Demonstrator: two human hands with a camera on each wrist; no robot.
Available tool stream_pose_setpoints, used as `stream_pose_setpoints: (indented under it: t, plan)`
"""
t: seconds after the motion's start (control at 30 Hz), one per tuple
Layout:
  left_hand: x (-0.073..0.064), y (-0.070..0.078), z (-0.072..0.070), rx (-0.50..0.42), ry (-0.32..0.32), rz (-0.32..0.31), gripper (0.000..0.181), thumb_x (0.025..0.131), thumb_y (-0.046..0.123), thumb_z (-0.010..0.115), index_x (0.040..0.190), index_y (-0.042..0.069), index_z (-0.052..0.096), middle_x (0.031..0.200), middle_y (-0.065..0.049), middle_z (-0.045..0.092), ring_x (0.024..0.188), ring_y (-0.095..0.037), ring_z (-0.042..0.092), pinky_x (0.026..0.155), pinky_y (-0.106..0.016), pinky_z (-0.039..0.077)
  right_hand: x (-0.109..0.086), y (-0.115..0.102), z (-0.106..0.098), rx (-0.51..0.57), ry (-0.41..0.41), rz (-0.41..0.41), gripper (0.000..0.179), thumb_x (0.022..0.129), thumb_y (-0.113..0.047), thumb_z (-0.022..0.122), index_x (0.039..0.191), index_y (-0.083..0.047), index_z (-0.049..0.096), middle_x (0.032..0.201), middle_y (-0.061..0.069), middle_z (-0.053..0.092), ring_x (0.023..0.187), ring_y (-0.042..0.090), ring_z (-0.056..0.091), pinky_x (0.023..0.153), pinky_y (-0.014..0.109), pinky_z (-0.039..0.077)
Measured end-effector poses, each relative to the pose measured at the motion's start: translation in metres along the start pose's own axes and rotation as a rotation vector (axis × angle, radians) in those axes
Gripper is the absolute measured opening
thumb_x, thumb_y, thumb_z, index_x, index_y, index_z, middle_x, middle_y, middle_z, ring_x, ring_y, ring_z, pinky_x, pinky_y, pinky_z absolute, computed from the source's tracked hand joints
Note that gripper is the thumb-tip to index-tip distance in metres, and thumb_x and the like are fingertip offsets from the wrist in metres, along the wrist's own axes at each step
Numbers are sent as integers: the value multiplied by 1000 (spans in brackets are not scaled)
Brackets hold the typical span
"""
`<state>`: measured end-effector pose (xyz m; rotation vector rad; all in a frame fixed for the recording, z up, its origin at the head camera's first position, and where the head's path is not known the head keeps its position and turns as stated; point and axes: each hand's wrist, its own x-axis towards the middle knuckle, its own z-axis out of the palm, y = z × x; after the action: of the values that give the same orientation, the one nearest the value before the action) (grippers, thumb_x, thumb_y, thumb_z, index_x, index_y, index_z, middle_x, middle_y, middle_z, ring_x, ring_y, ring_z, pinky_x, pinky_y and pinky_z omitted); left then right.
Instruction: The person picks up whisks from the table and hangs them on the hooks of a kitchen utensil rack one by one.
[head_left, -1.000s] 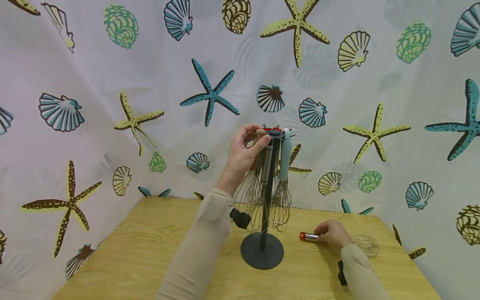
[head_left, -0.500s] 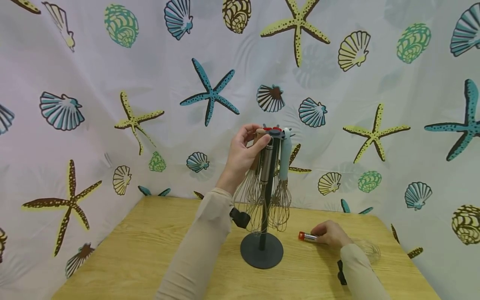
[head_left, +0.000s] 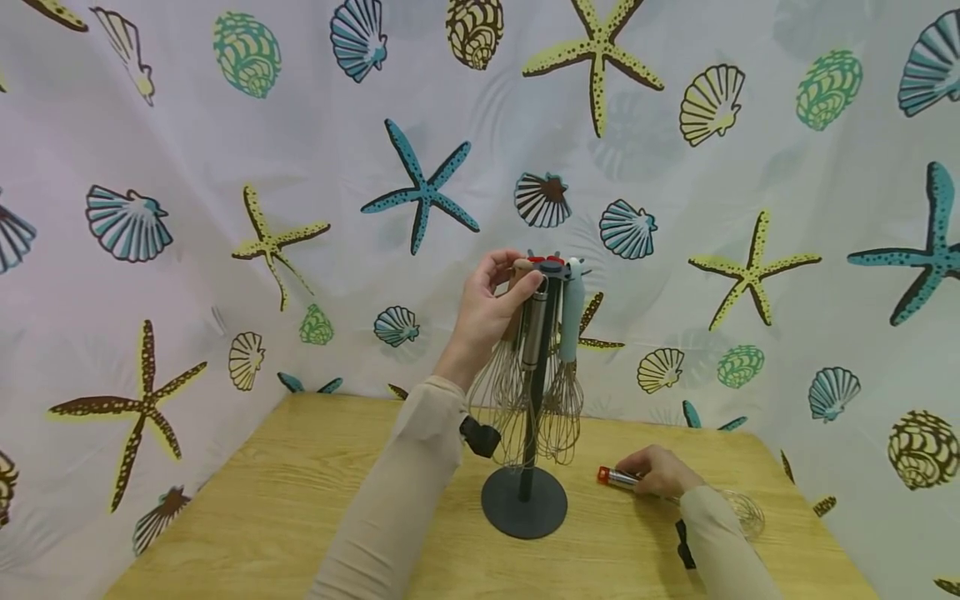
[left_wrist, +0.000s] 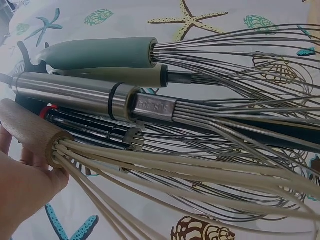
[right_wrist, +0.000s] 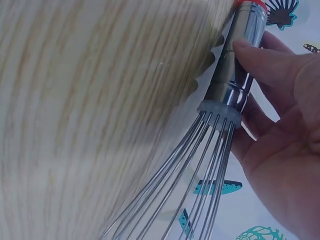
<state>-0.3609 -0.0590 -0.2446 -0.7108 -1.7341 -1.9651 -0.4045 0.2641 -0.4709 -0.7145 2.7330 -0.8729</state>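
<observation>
Low over the right part of the table, my right hand pinches a steel-handled whisk with a red end. In the right wrist view, the thumb lies along its shiny handle and the wires point away. My left hand is at the top of a black stand, holding the wooden handle of a hanging whisk with pale wires. Beside it hang a steel-handled whisk, a pale blue-green one, a cream one and a black one with a red end.
The stand's round base rests on a wood-grain table. Behind and at both sides hangs a white curtain printed with shells and starfish. The hanging whisks crowd closely around the pole.
My right hand has shifted slightly left, and the whisk in it has turned a little, its wire end swinging toward the front. The left hand stays at the stand's top.
</observation>
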Motion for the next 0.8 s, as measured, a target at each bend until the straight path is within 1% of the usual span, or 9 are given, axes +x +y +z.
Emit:
stream_pose_setpoints:
  t: [0.13,0.3,0.43,0.53,0.7,0.8]
  plan:
    - [0,0,1,3,4,-3,37,92,20,71,123,7,55,112,1,57,108,-16,51,94,-33,44,-1,-2,0,-6,-16,16,46,75,16,65,119,3,68,118,23,68,113,42,62,91,50,53]
    - [-1,-1,1,6,8,-9,37,92,20,70,123,6,55,112,1,57,108,-15,51,92,-31,45,0,-4,2,-23,-9,33,49,73,17,65,119,2,68,118,21,68,113,41,62,92,50,52]
    - [0,-1,1,6,6,-14,39,92,21,70,123,6,54,113,0,57,108,-16,51,92,-31,46,1,-4,4,-40,27,29,48,73,16,65,118,1,69,117,20,69,112,40,62,93,52,51]
    - [0,-1,1,8,10,-20,39,92,21,71,123,6,54,114,0,57,108,-16,51,92,-30,46,3,-5,3,-19,62,7,47,74,15,67,119,1,69,116,19,70,109,38,63,92,53,51]
    - [0,1,2,9,20,-16,37,91,21,71,121,8,55,113,0,57,107,-16,51,90,-30,47,6,-10,-3,11,133,-40,47,80,11,67,125,2,64,122,22,66,106,35,64,87,48,53]
    - [1,1,3,10,18,-6,35,91,20,71,120,10,55,113,0,57,106,-16,51,90,-30,47,7,-13,-7,41,185,-42,46,84,9,65,129,2,62,126,24,64,109,36,63,85,46,53]
